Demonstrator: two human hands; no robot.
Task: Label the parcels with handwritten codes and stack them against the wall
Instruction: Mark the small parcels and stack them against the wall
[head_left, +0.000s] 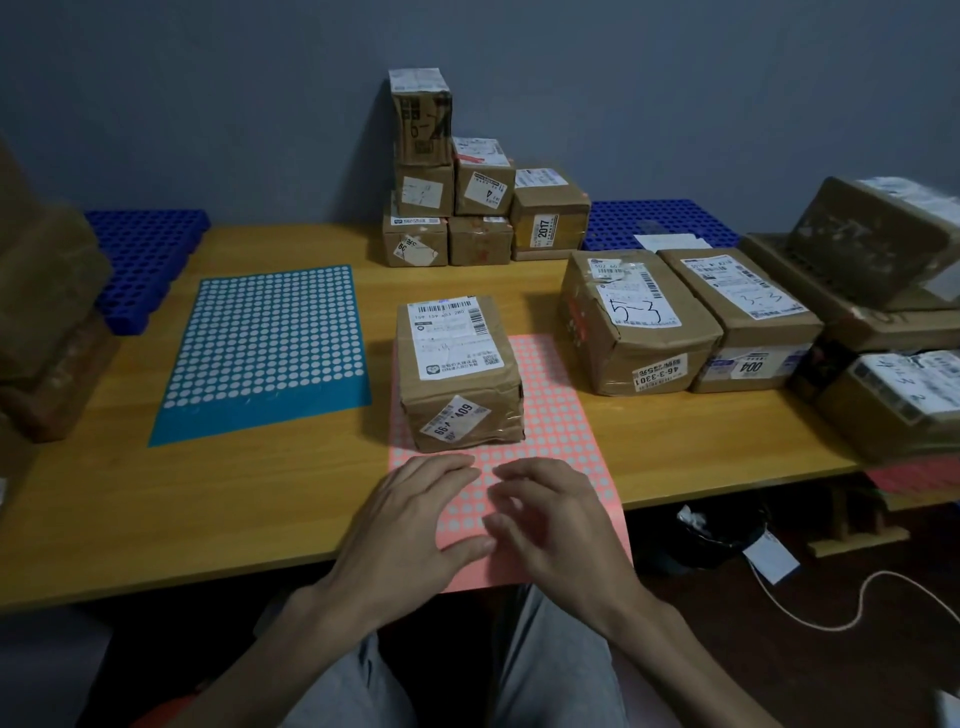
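Centrally on the wooden table (156, 493), a brown parcel (460, 369) with a printed shipping label on top is seen standing on the far part of a pink dotted sheet (561, 415), whose near end is hung over the table's front edge. Both hands are held over the near part of that sheet, at six o'clock from the parcel. The left hand (415, 525) is laid on the sheet with its fingers straight and slightly spread, the thumb stretched toward three o'clock. The right hand (550, 519) is placed just beside it, its fingers bent down toward the sheet and blurred; whether anything is pinched between them cannot be told. At nine o'clock from the parcel a blue dotted sheet (270, 343) is laid flat. At twelve o'clock a stack of small parcels (467, 208) is piled against the grey wall (208, 104), highest at its left end. At two o'clock two larger parcels are set side by side and touching, one hand-marked 5-3 (634, 322), the other 3-3 (748, 312). Toward three o'clock more parcels (883, 249) are heaped, partly blurred. Blue perforated mats are seen at ten o'clock (140, 260) and one o'clock (660, 223). A white cable (857, 597) is trailed on the floor at four o'clock.
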